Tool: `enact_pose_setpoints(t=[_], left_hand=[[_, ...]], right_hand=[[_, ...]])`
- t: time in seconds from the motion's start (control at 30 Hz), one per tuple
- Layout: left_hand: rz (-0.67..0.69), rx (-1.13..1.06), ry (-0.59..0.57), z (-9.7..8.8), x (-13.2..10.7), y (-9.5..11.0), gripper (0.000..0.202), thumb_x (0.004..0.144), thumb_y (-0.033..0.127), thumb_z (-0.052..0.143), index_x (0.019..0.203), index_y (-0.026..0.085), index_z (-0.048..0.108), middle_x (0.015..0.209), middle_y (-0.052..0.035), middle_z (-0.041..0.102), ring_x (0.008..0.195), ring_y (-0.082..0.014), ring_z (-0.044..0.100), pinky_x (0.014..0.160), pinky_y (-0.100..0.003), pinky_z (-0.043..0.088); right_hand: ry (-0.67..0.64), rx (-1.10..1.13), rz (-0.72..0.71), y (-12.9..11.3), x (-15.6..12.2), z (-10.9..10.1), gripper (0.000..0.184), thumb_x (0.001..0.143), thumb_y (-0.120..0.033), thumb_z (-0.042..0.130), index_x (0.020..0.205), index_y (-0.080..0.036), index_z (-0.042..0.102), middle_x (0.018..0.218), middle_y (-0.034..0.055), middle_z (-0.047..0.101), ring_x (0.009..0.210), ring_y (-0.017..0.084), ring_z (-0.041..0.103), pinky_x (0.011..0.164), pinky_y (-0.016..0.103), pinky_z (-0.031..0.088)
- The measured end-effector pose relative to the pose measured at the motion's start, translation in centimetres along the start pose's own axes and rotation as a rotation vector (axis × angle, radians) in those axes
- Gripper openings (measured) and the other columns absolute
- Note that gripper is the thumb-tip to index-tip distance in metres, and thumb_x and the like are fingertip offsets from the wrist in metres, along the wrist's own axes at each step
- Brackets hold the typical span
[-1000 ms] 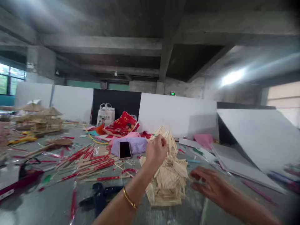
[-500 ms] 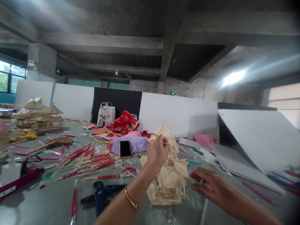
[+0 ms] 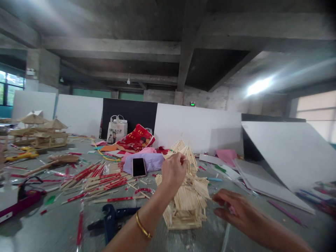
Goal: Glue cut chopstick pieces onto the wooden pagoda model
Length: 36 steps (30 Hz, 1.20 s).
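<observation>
A pagoda-like model built of pale wooden sticks stands upright on the grey table in front of me. My left hand, with a gold bangle on its wrist, is at the upper part of the model, thumb and fingers pinched together. Whatever lies between those fingertips is too small to make out. Beside the model's lower right side hovers my right hand, fingers half curled and apart from the thumb, with no object showing in it. A dark blue tool lies left of my left forearm.
Red-wrapped and plain sticks are scattered on the left. A phone leans on purple cloth. Finished-looking wooden pavilions stand far left. At right are white boards and a purple pen-like stick.
The whole view has shifted slightly, so everything sits a little further left. Both hands keep nearly the same pose and place by the model.
</observation>
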<state>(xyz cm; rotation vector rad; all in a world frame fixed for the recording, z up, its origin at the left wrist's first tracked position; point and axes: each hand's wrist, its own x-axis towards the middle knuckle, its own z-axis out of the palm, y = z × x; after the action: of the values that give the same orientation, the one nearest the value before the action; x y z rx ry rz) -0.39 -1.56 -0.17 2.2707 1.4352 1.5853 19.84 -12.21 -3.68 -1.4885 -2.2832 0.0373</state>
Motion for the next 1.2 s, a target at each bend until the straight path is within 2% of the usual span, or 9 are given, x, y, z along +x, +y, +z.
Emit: enact_pose_setpoints(t=[0.17,0.27,0.37,0.47,0.53,0.83,1.07,1.2], left_hand=[[0.074,-0.039,-0.045,-1.3,-0.6,-0.5,0.012,0.074,0.027,0.054,0.081,0.02,0.061,0.079,0.0001,0.065,0.072,-0.0127,0.058,0.064,-0.023,0.039],[0.142,-0.044,-0.078,-1.7,-1.0,-1.1,0.014,0.076,0.025,0.052,0.084,0.021,0.062,0.082,-0.0001,0.064,0.076,-0.0128,0.058,0.067,-0.023,0.04],[0.195,-0.014,-0.088,-1.7,-1.2,-1.4,0.017,0.078,0.024,0.048,0.087,0.023,0.063,0.086,-0.0005,0.063,0.082,-0.0131,0.057,0.073,-0.023,0.04],[0.209,0.031,-0.113,-1.7,-1.1,-1.6,0.02,0.08,0.025,0.045,0.09,0.025,0.062,0.09,-0.0007,0.063,0.085,-0.0137,0.057,0.077,-0.024,0.04],[0.205,0.054,-0.125,-1.6,-0.9,-1.7,0.021,0.081,0.025,0.044,0.091,0.025,0.062,0.091,-0.0009,0.063,0.086,-0.0141,0.057,0.076,-0.024,0.04],[0.206,0.092,-0.131,-1.6,-0.6,-1.7,0.02,0.082,0.028,0.044,0.091,0.027,0.062,0.088,0.0,0.062,0.084,-0.0139,0.058,0.072,-0.023,0.04],[0.193,0.099,-0.123,-0.9,-0.7,-1.7,0.021,0.083,0.03,0.043,0.091,0.029,0.061,0.086,0.001,0.063,0.079,-0.0137,0.059,0.065,-0.023,0.038],[0.198,0.098,-0.106,-0.7,-0.8,-1.5,0.019,0.083,0.029,0.043,0.09,0.03,0.061,0.085,0.0016,0.061,0.079,-0.0134,0.058,0.063,-0.023,0.036]], right_hand=[[0.067,0.002,-0.003,-0.3,0.4,0.2,0.022,0.084,-0.04,0.044,0.095,-0.023,0.053,0.092,0.0033,0.057,0.084,0.018,0.054,0.073,0.031,0.043],[0.172,-0.05,-0.014,-0.9,1.5,0.4,0.024,0.083,-0.039,0.045,0.101,-0.023,0.051,0.095,0.0046,0.058,0.084,0.019,0.055,0.074,0.034,0.044],[0.327,-0.151,-0.08,-1.7,3.5,0.5,0.026,0.083,-0.032,0.047,0.106,-0.023,0.047,0.101,0.0061,0.056,0.092,0.021,0.053,0.08,0.038,0.042],[0.474,-0.272,-0.132,-2.5,5.7,0.8,0.03,0.081,-0.026,0.05,0.11,-0.019,0.044,0.106,0.0094,0.054,0.1,0.024,0.049,0.084,0.04,0.04],[0.521,-0.344,-0.132,-2.9,6.9,1.1,0.033,0.08,-0.028,0.052,0.11,-0.016,0.044,0.106,0.0114,0.054,0.101,0.026,0.048,0.084,0.041,0.04],[0.637,-0.538,-0.105,-4.0,8.8,2.0,0.045,0.079,-0.04,0.052,0.112,-0.01,0.043,0.11,0.0161,0.051,0.101,0.03,0.045,0.082,0.045,0.037],[0.588,-0.545,-0.095,-4.3,9.3,2.0,0.045,0.081,-0.039,0.05,0.112,-0.008,0.044,0.111,0.0167,0.051,0.102,0.03,0.043,0.085,0.045,0.033],[0.601,-0.549,-0.101,-4.2,9.5,2.1,0.045,0.079,-0.039,0.053,0.112,-0.009,0.045,0.11,0.0149,0.052,0.101,0.029,0.044,0.084,0.043,0.034]])
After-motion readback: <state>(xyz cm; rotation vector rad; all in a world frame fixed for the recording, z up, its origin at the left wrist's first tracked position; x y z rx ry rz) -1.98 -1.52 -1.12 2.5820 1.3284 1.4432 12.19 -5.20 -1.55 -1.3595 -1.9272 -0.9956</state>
